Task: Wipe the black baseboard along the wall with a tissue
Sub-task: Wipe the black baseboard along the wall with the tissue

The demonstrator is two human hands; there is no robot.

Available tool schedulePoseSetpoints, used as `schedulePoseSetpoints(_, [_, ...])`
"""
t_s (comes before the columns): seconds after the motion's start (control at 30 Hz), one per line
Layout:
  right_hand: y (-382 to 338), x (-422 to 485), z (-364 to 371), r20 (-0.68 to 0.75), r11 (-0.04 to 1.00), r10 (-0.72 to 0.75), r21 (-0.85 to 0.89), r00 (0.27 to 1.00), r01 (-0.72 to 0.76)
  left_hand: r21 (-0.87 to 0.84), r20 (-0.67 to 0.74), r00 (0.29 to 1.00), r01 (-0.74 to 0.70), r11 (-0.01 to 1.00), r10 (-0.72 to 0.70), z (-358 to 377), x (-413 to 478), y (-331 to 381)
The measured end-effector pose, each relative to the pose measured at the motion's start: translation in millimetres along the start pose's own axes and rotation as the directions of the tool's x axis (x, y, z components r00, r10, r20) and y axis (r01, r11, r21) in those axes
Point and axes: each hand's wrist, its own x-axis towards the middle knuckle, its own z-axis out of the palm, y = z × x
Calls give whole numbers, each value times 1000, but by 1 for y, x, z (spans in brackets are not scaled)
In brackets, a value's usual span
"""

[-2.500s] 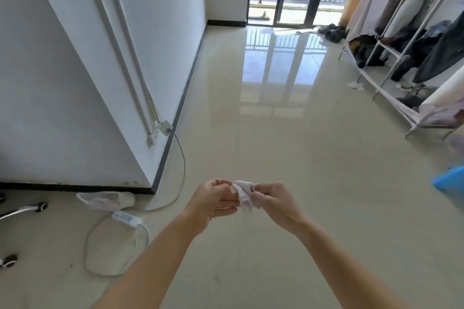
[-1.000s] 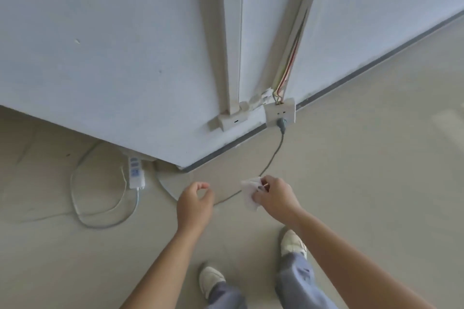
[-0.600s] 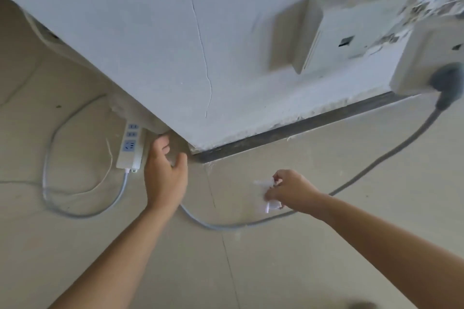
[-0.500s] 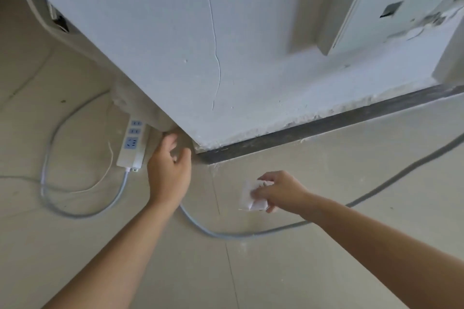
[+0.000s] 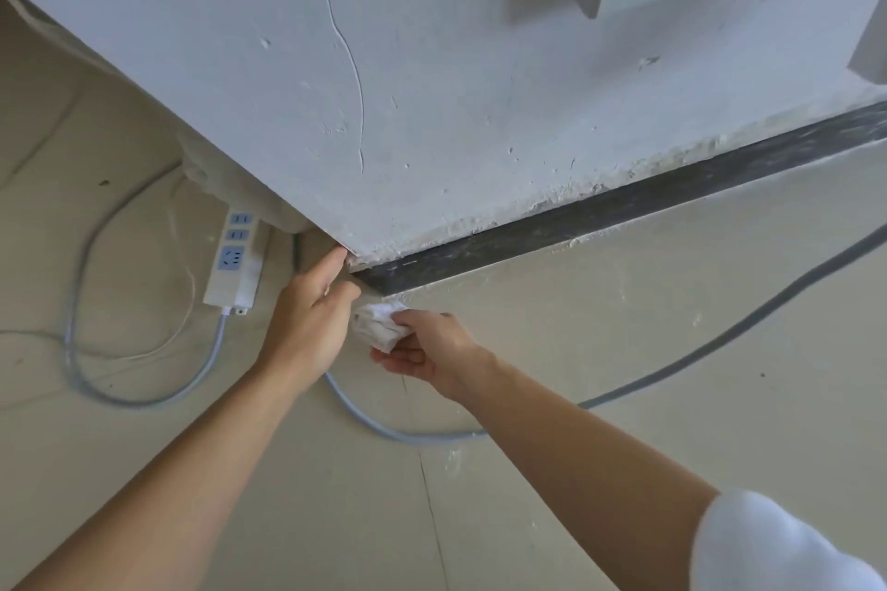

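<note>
one right grip (image 5: 422, 350) clutches tissue (image 5: 379, 326) beside baseboard (image 5: 600, 211); left grip (image 5: 312, 317), seemingly released, touches wall (image 5: 480, 86).

The left hand (image 5: 312, 326) is pressing in closer than half a second ago, its fingertips now touching the corner of the wall (image 5: 432, 86) just above the end of the baseboard (image 5: 600, 206). The right hand (image 5: 427, 353) is moving up and leftward from the open floor, bringing the tissue (image 5: 379, 326) right beside the left hand and near the baseboard's end. The tissue, flatter before, is being held bunched in the fingers. The head is leaning closer to the wall.
</note>
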Motion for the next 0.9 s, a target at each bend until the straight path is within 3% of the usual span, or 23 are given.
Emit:
schedulePoseSetpoints(0.3, [-6, 18, 19, -57, 931, -103, 346, 993, 116, 69, -66, 996, 66, 995, -61, 9, -2, 1])
schedulePoseSetpoints(0.53, [-32, -12, -30, -151, 804, -207, 536, 967, 256, 38, -76, 992, 105, 994, -102, 8, 2, 0])
schedulePoseSetpoints(0.6, [-37, -23, -43, -274, 802, -207, 503, 939, 323, 25, -90, 989, 121, 992, -118, 7, 4, -1])
schedulePoseSetpoints(0.67, [-34, -30, -41, -405, 905, -182, 287, 896, 314, 16, -96, 987, 129, 991, -127, 5, 4, -3])
schedulePoseSetpoints(0.77, [-13, -29, -5, -266, 981, -158, 64, 951, 181, -7, -86, 987, 133, 991, -133, 3, 3, 3])
schedulePoseSetpoints(0.9, [0, -8, 35, -49, 973, -80, 214, 996, 89, -70, -65, 986, 151, 986, -156, 0, -1, 9])
